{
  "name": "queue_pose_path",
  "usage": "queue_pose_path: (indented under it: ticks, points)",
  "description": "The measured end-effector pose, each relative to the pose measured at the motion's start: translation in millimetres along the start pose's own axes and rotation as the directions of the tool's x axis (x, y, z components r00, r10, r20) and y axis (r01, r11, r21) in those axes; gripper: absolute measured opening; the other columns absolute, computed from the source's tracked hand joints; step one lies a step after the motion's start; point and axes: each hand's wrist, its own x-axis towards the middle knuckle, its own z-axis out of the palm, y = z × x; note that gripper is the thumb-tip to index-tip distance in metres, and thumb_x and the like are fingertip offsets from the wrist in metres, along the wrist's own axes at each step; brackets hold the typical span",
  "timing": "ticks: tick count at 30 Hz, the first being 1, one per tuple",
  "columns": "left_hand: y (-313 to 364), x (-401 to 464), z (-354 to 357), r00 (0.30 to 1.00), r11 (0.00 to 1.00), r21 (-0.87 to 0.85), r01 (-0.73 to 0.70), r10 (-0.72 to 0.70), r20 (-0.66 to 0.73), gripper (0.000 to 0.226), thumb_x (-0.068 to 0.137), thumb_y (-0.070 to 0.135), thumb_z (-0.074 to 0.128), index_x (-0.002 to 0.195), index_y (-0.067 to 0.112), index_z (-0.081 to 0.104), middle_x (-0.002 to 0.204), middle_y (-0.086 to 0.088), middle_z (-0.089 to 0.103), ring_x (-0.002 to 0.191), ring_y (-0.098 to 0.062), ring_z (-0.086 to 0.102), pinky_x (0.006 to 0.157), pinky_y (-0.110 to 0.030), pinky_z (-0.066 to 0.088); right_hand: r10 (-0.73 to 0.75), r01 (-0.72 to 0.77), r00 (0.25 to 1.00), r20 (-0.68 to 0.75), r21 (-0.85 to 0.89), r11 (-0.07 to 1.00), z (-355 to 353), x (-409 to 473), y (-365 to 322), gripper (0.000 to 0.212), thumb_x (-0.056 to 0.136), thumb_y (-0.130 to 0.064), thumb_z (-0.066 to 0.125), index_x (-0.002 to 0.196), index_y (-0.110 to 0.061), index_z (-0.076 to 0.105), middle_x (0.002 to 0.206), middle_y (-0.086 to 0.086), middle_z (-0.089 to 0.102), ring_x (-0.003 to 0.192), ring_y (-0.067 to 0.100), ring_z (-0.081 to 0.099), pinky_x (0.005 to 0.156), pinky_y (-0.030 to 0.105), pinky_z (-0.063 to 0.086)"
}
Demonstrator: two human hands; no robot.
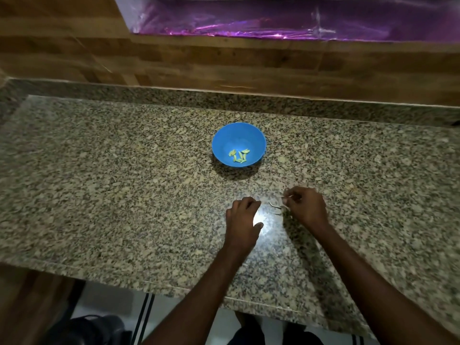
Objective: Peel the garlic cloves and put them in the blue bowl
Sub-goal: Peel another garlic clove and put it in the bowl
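Granite counter (speckled), wooden wall, blue bowl

Right hand: curled fingers hide whatever it pinches (pale skin or clove, cannot tell). Purple sheet cut off at top edge.

You are facing a blue bowl showing yellow-green cloves, on a speckled beige-and-black granite counter below purple film.
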Motion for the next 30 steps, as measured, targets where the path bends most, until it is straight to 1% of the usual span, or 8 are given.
queue_pose_path:
  ticks: [4,10,13,18,21,23,26,30]
  points:
    - [12.4,-0.1,-4.4,0.998,0.997,0.042,0.067,-0.067,0.014,0.057,0.083,0.029,0.072,0.137,0.02,0.054,0.137,0.0,0.048,0.122,-0.025,0.039,0.089,-0.04,0.032,-0.209,0.201,0.977,-0.037,-0.152,0.968,15.3,-23.2,12.7,0.021,0.079,-0.023,0.073,0.1,-0.025,0.07,0.094,-0.001,0.063,0.081,0.02,0.063,0.064,0.03,0.046]
    - [28.4,-0.6,-7.9,0.988,0.989,0.032,0.147,-0.148,0.038,0.054,0.086,0.026,0.068,0.137,0.019,0.054,0.137,-0.001,0.049,0.124,-0.026,0.039,0.097,-0.041,0.034,-0.329,0.324,0.944,0.031,-0.279,0.904,17.8,-30.3,13.2,0.012,0.081,-0.016,0.069,0.085,-0.024,0.061,0.084,-0.003,0.051,0.072,0.021,0.057,0.055,0.033,0.045]
    - [34.3,1.7,-6.1,0.982,0.98,-0.07,0.184,-0.186,-0.015,0.041,0.083,0.015,0.066,0.124,0.015,0.063,0.124,-0.003,0.06,0.118,-0.027,0.048,0.099,-0.039,0.041,-0.263,0.261,0.965,0.011,-0.189,0.947,8.7,-27.8,15.8,0.012,0.082,-0.023,0.063,0.073,-0.023,0.055,0.074,-0.007,0.052,0.067,0.018,0.055,0.055,0.031,0.039]
    - [62.3,1.6,-5.9,0.955,0.863,-0.435,0.256,-0.296,-0.026,0.035,0.087,-0.001,0.066,0.121,0.007,0.068,0.11,-0.005,0.065,0.1,-0.011,0.06,0.079,0.0,0.04,0.049,-0.062,0.997,0.059,0.241,0.969,-3.1,-29.1,23.9,0.015,0.08,-0.013,0.068,0.068,-0.019,0.066,0.06,-0.008,0.065,0.052,-0.001,0.058,0.051,0.016,0.045]
    - [82.3,4.1,-7.0,0.91,0.627,-0.688,0.367,-0.394,0.126,0.027,0.09,-0.002,0.063,0.114,0.008,0.068,0.088,-0.008,0.069,0.069,-0.01,0.063,0.062,-0.018,0.052,0.152,-0.317,0.937,0.315,0.582,0.749,-11.9,-32.2,28.1,0.005,0.09,-0.005,0.067,0.09,-0.001,0.066,0.068,0.023,0.066,0.05,0.025,0.058,0.062,0.049,0.059]
    - [89.8,7.2,-5.3,0.887,0.518,-0.757,0.397,-0.428,0.172,0.022,0.09,-0.004,0.062,0.109,0.007,0.068,0.08,-0.013,0.069,0.059,-0.016,0.061,0.054,-0.029,0.054,0.166,-0.395,0.904,0.394,0.624,0.674,-19.5,-34.0,32.0,0.01,0.094,-0.005,0.064,0.099,0.004,0.064,0.07,0.029,0.061,0.05,0.026,0.055,0.061,0.054,0.055]
    - [104.4,9.2,-8.2,0.875,0.466,-0.785,0.409,-0.445,0.192,0.023,0.089,-0.01,0.061,0.106,0.003,0.069,0.076,-0.012,0.065,0.05,-0.008,0.06,0.046,-0.022,0.052,0.125,-0.385,0.899,0.42,0.621,0.683,-31.9,-38.9,31.5,0.015,0.095,-0.007,0.063,0.1,0.006,0.066,0.066,0.029,0.062,0.05,0.029,0.058,0.057,0.05,0.055]
    - [120.4,11.3,-13.6,0.865,0.404,-0.808,0.429,-0.441,0.239,0.023,0.086,-0.012,0.065,0.106,-0.003,0.067,0.069,-0.009,0.063,0.044,-0.005,0.061,0.043,-0.018,0.048,0.138,-0.357,0.915,0.38,0.597,0.718,-43.4,-42.8,27.7,0.012,0.09,0.0,0.059,0.083,0.006,0.068,0.066,0.03,0.066,0.051,0.036,0.063,0.058,0.065,0.055]
